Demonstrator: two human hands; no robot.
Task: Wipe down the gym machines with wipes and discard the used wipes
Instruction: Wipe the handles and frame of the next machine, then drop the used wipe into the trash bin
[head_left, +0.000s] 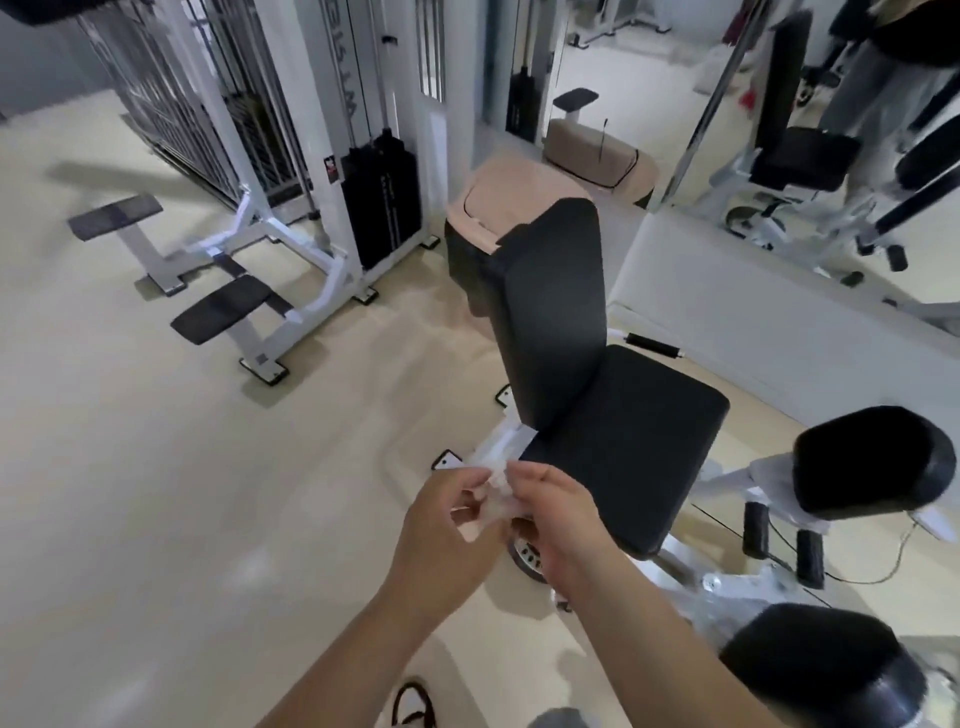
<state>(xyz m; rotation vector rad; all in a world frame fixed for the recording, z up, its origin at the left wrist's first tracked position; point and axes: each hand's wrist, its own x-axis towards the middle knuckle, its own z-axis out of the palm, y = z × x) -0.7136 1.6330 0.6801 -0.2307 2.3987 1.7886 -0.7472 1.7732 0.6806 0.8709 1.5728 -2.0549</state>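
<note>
A white wipe (493, 501) hangs crumpled between both my hands, low in the middle of the view. My left hand (447, 530) pinches its left side and my right hand (558, 525) pinches its right side. Just beyond them stands a gym machine with a black seat (628, 441) and an upright black backrest (550, 317) on a white frame. Behind the backrest stands a tan bin (498, 192) with a swing lid.
Black roller pads (872, 462) jut from the machine at the right. A white cable machine with a black weight stack (382, 197) and foot plates stands at the back left. A wall mirror (810, 130) fills the right. Cream floor (156, 493) spreads to the left.
</note>
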